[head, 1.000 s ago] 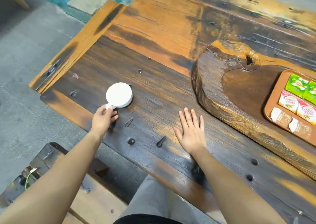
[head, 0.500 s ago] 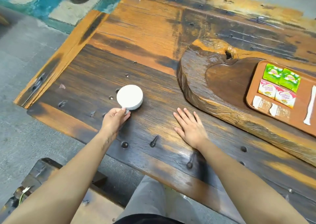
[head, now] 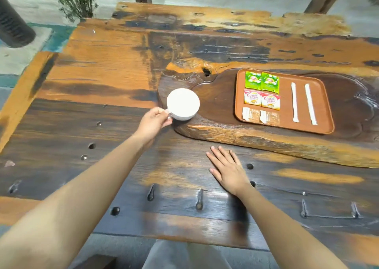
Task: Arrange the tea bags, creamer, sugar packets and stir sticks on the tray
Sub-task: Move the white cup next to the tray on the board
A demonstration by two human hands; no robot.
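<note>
A person's two bare arms reach over a dark, knotty wooden table. The left hand pinches the handle of a white cup, fingers closed on it, and holds the cup at the left end of a thick carved slab that lies on the table. Whether the cup rests on the slab or hangs just above it cannot be told. The right hand lies flat and empty on the table, fingers spread, near the slab's front edge, probably as a brace.

On the slab, in its shallow hollow, sits a rust-brown tray with a low raised rim. Its contents lie in neat rows, likely so each kind is easy to find. Two green tea bags sit side by side at the far left corner. Two creamer packets sit just in front of them. Two sugar packets sit nearest the front rim. To the right, two white stir sticks lie lengthwise, apart from each other and roughly parallel.

The arranging looks finished; every listed item is on the tray. The right strip of the tray is bare. Between cup and tray lies open slab surface, so the cup has room to travel right. The slab's raised front edge and the tray's rim are the likely things to catch on.
</note>
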